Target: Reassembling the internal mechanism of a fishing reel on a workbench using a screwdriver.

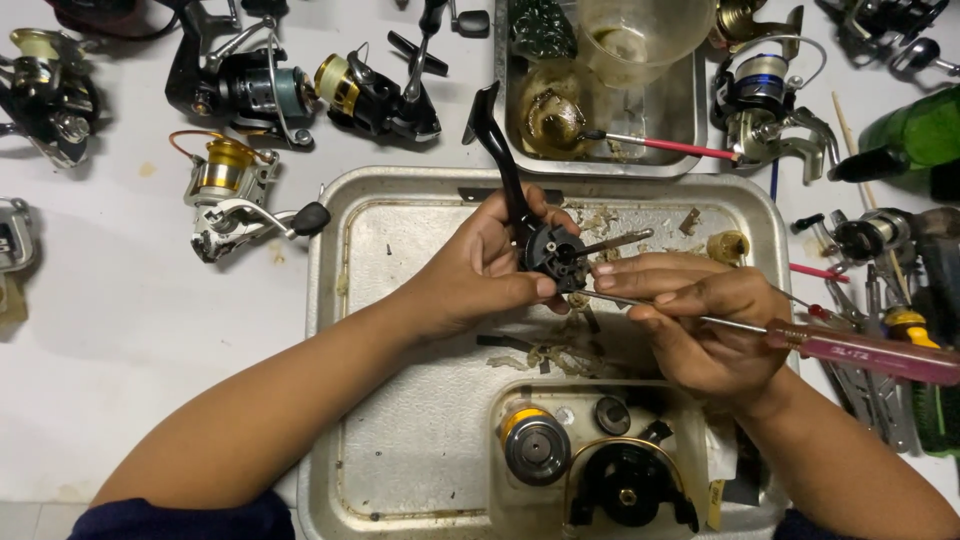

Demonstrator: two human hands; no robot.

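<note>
- Nearest us, a small white tub (520, 395) sits at the near end of the metal tray (400, 430), holding a silver spool (535, 448) and a black rotor part (628, 485).
- Our right hand (700, 320), above the tub, has its grip closed on a red-handled screwdriver (860, 350), whose thin shaft runs left to the reel body.
- Our left hand (480, 270) has its grip clamped around a black reel body (552, 252), held over the middle of the tray; its long black handle arm (497, 150) points away from us.
- Scraps of debris (545, 355) lie on the tray under the hands.
- Farther off, a second metal tray (680, 110) holds a clear cup (640, 35).
- Several fishing reels (230, 190) rest on the white table (120, 320) to the left and rear.
</note>
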